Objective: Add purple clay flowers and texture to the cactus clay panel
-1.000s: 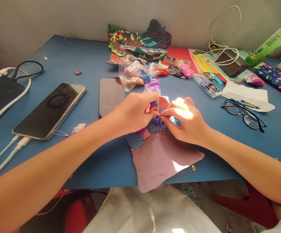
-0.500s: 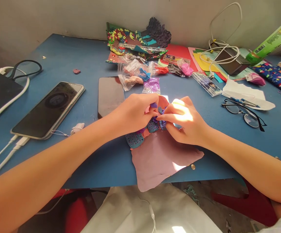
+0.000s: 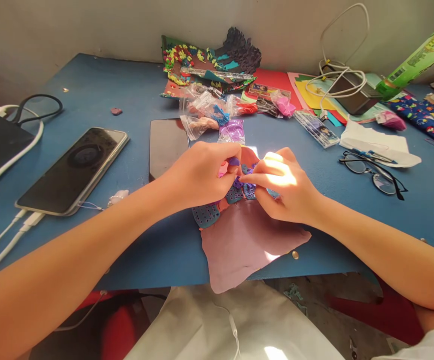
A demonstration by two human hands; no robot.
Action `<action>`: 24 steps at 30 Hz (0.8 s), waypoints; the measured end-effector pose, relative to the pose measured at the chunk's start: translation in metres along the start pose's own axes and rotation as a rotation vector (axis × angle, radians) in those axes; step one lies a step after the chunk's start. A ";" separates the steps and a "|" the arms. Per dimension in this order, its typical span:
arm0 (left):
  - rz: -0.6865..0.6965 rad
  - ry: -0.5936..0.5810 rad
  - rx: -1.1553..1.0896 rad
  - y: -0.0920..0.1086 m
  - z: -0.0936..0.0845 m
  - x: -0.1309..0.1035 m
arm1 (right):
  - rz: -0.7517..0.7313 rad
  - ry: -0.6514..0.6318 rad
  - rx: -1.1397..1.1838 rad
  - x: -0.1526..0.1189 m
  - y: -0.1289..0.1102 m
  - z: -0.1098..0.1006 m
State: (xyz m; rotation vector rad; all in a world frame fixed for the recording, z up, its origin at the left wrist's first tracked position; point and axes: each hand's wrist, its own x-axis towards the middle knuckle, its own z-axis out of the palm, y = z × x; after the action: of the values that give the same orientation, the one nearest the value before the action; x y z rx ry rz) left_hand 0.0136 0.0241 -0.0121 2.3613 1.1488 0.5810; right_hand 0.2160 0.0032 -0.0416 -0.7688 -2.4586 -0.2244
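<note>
A mauve clay sheet [image 3: 247,245] lies at the table's front edge, its lower corner hanging over. Along its upper part are teal dotted patches [image 3: 206,216] and small purple clay bits [image 3: 249,191]. My left hand [image 3: 217,170] is closed above these, with a lump of blue-purple clay [image 3: 234,161] held in its curled fingers. From the right, my right hand [image 3: 286,185] touches the purple bits with its index fingertip, close to my left fingertips. Its fingers are bent, and what lies under them is hidden.
Two phones [image 3: 72,170] [image 3: 167,145] lie left of the sheet. Behind are clay bags [image 3: 232,131], a decorated clay piece [image 3: 201,62] and coloured paper [image 3: 275,80]. Glasses [image 3: 374,172], a white sheet [image 3: 382,142] and a black box with cable [image 3: 355,97] are on the right.
The whole view has shifted slightly. My left fingers have curled a little more around the blue-purple lump, and my right index finger stays at the purple bits.
</note>
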 end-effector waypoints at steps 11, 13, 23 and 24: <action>-0.020 0.016 0.000 0.002 0.000 -0.001 | 0.025 -0.012 -0.016 0.000 0.000 0.000; -0.027 0.026 0.021 0.003 -0.001 0.000 | 0.064 0.003 -0.022 0.001 -0.001 -0.001; -0.035 -0.014 0.009 0.003 -0.001 -0.003 | -0.002 -0.028 0.002 0.000 0.000 0.001; -0.032 -0.008 0.013 0.003 -0.001 -0.003 | -0.002 -0.039 -0.007 0.000 0.000 0.001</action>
State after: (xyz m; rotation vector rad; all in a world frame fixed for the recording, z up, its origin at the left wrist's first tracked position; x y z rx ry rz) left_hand 0.0131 0.0197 -0.0100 2.3499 1.1878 0.5547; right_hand 0.2154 0.0034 -0.0429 -0.7806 -2.4962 -0.2203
